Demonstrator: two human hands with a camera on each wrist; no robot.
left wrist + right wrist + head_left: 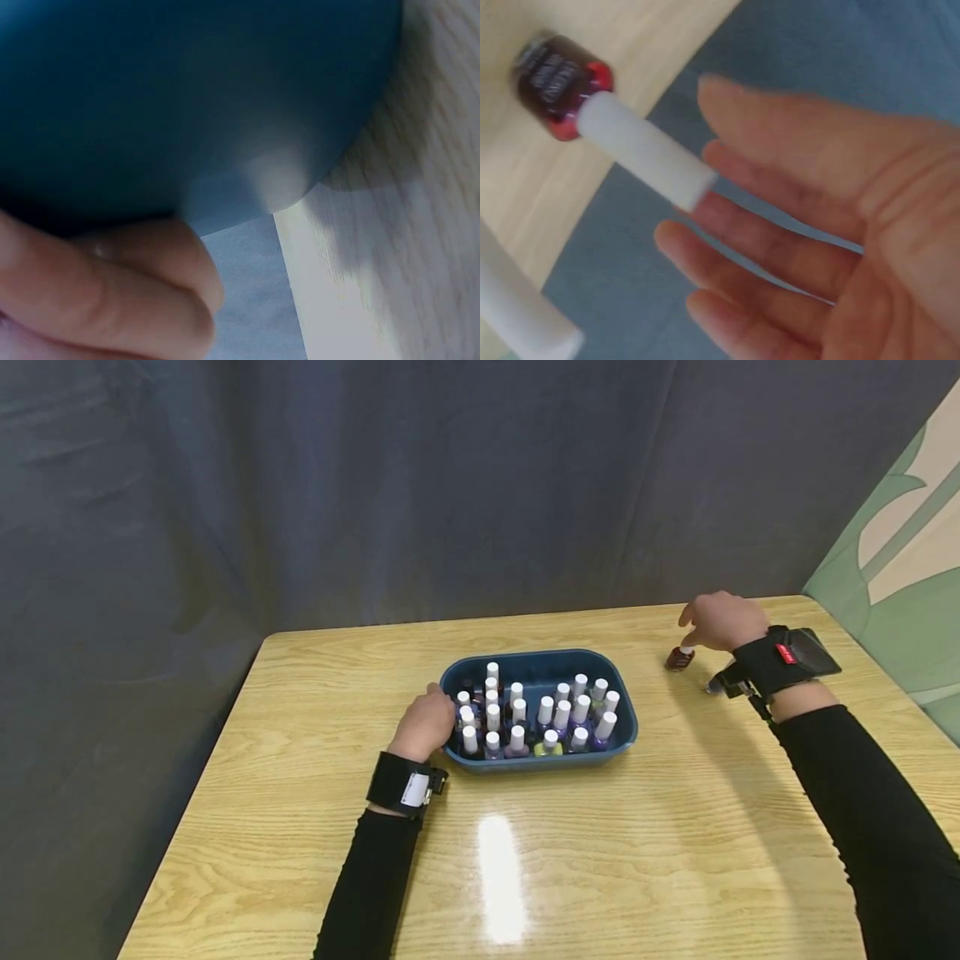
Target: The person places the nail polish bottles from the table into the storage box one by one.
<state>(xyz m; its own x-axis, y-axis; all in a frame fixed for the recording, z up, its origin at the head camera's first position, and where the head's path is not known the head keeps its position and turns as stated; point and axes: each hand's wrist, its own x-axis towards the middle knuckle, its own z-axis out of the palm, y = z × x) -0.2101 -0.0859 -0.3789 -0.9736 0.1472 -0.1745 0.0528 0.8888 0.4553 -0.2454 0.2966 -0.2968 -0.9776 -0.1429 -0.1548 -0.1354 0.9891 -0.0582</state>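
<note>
A dark blue plastic tub (540, 765) stands on the table, holding many nail polish bottles with white caps. At its left end my left hand (426, 724) grips the rim; the left wrist view shows curled fingers (112, 292) against the tub wall (225, 97). To the right of the tub, a dark red nail polish bottle (678, 660) stands upright on the table. My right hand (723, 620) is just above it, thumb and fingers spread about the white cap (645, 150), not closed on it. A second nail polish bottle (714, 686) stands nearby, partly hidden by the wrist strap.
The light wooden table (315, 852) ends at a dark grey-blue cloth (450, 493) behind. A green and beige patterned surface (900, 568) borders the right side. Bottles fill most of the tub; some bare floor shows at its back.
</note>
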